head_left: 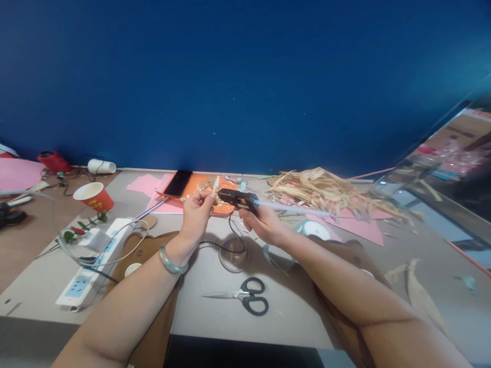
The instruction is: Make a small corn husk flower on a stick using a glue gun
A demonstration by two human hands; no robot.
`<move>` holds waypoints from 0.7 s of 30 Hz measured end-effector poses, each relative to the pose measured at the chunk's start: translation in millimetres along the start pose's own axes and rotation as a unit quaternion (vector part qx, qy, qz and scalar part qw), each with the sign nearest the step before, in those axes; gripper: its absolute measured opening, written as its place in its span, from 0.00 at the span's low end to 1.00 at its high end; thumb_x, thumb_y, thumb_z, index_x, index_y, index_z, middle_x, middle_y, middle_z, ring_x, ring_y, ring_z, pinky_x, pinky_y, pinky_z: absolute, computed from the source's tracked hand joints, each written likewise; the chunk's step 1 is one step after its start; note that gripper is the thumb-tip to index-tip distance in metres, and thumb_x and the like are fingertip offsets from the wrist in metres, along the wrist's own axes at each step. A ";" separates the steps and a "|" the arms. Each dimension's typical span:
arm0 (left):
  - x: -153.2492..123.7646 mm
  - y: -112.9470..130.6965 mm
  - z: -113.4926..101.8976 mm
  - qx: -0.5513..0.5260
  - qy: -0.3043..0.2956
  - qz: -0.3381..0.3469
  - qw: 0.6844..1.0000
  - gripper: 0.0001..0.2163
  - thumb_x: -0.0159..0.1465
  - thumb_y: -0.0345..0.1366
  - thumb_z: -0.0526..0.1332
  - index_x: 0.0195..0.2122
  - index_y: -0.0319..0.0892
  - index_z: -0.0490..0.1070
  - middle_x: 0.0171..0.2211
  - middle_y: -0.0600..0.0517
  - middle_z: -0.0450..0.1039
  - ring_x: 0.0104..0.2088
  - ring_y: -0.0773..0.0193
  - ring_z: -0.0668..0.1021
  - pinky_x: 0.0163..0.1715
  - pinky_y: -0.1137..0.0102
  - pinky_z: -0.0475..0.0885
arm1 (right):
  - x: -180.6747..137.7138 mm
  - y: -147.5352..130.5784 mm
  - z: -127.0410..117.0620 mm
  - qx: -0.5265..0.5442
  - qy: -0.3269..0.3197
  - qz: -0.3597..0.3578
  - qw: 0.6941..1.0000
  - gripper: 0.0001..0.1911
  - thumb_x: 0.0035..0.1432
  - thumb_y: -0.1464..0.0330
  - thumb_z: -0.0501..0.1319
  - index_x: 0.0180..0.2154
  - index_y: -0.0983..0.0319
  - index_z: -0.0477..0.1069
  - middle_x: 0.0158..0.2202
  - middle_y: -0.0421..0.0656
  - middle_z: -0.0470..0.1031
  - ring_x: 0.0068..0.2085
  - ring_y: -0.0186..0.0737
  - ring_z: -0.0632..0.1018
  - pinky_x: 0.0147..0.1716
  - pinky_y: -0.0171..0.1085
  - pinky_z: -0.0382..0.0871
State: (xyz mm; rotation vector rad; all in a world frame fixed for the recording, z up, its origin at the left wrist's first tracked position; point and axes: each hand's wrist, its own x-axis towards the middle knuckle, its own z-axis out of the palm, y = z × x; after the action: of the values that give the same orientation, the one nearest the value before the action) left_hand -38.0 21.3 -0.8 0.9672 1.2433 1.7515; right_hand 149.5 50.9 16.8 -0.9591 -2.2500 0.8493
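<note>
My right hand (264, 222) is wrapped round a black glue gun (238, 199), its nose pointing left. A long translucent glue stick (284, 206) juts from its back end to the right. Just left of the nozzle, my left hand (197, 212) pinches a small pale piece (216, 185) that looks like dried husk. Whether nozzle and piece touch I cannot tell. Below them, a thin black cord (242, 244) curves over a clear round roll or dish (234, 255). Scissors (245, 295) with black handles lie nearer me on the table, blades pointing left.
A phone (178, 183) rests on an orange sheet (199, 181) by the blue wall. Dried husks (318, 189) are heaped over pink paper (360, 227) at right. To the left are a red paper cup (100, 198) and a white power strip (82, 286) with cables.
</note>
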 end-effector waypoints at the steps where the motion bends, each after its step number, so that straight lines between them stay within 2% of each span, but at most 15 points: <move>1: 0.1 -0.8 -0.3 0.000 0.000 0.001 1.000 0.08 0.53 0.37 0.65 0.25 0.40 0.68 0.14 0.60 0.62 0.14 0.76 0.62 0.16 0.78 0.55 | -0.1 -0.5 -0.2 -0.003 0.000 0.000 1.000 0.25 0.64 0.50 0.48 0.27 0.63 0.65 0.19 0.39 0.65 0.23 0.33 0.65 0.22 0.33 0.55; 7: -0.2 -2.3 -0.1 0.002 -0.002 0.003 1.000 0.08 0.54 0.37 0.65 0.25 0.39 0.68 0.15 0.60 0.62 0.15 0.76 0.62 0.16 0.78 0.55 | -1.3 -1.7 -0.3 -0.013 -0.007 0.002 1.000 0.24 0.64 0.51 0.47 0.30 0.63 0.67 0.19 0.39 0.65 0.23 0.34 0.66 0.23 0.33 0.57; 21: -1.3 -1.9 0.4 0.007 -0.003 0.010 1.000 0.09 0.54 0.38 0.65 0.25 0.39 0.69 0.16 0.58 0.65 0.15 0.76 0.64 0.16 0.78 0.56 | 0.8 1.0 0.3 -0.058 -0.008 0.028 0.998 0.28 0.64 0.48 0.45 0.25 0.62 0.64 0.19 0.41 0.65 0.22 0.34 0.65 0.22 0.33 0.56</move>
State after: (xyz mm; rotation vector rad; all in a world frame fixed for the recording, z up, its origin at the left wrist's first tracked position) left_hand -36.7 20.8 -2.7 0.9966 1.2470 1.7561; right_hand 149.2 52.0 16.1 -1.0759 -2.3162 0.7593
